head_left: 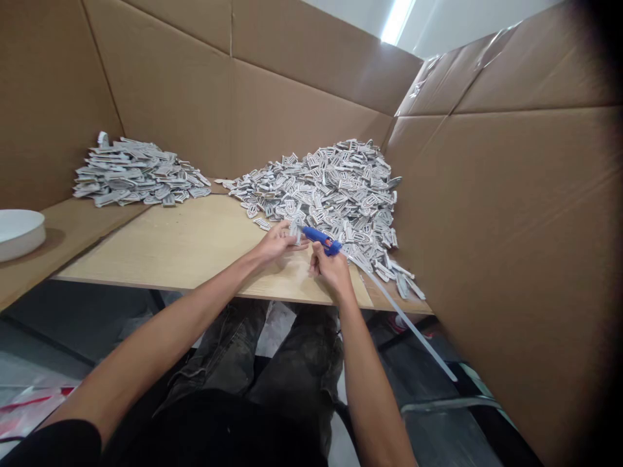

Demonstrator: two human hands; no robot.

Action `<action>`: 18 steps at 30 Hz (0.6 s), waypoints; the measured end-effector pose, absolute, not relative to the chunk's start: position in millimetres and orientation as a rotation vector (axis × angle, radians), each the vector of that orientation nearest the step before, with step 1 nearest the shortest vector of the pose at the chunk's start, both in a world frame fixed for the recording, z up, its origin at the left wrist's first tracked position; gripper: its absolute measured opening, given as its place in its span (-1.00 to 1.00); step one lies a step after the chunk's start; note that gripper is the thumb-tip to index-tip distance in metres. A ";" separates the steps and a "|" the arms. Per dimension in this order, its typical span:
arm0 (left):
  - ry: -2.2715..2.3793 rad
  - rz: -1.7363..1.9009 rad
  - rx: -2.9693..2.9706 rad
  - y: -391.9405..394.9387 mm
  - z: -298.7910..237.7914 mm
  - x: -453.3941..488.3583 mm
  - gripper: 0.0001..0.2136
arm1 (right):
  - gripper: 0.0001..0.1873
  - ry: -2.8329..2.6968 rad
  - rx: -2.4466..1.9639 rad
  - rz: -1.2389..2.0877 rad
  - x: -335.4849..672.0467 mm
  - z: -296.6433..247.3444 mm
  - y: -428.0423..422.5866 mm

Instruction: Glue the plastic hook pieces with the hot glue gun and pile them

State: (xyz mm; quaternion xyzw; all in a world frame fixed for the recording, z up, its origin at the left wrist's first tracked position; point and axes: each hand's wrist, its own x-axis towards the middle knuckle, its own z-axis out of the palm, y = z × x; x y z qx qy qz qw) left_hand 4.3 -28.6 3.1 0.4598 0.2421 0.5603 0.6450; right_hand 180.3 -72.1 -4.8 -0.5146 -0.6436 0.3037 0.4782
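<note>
My right hand [331, 266] is closed round a blue glue gun [318, 239], its nozzle pointing left. A long translucent glue stick [403, 314] trails from the gun's back end, down to the right past the table edge. In my left hand [280, 243] I grip a small white-grey slotted piece [296, 230], held up right at the nozzle. Whether nozzle and piece touch, I cannot tell. Just behind both hands rises a large heap of similar slotted pieces [335, 185], some showing outlined slots.
A second heap of grey-white pieces [136, 172] lies at the back left. On the left stands a round white container [20, 233]. Tall cardboard walls [302, 97] enclose the back and sides of the wooden tabletop [160, 246]. My legs are under its front edge.
</note>
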 end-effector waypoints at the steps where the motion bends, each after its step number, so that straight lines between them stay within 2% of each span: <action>1: 0.550 1.276 1.053 -27.8 2.3 4.2 -0.67 | -0.24 -1.572 -1.265 0.718 180.1 -4.4 -72.8; 14: 0.581 1.310 1.146 -24.4 -3.0 4.1 -0.70 | -0.27 -1.539 -1.291 0.676 174.0 0.0 -76.7; 18: 0.709 1.382 1.313 -24.9 -6.5 2.2 -0.72 | -0.35 -1.650 -1.307 0.560 172.8 5.7 -79.1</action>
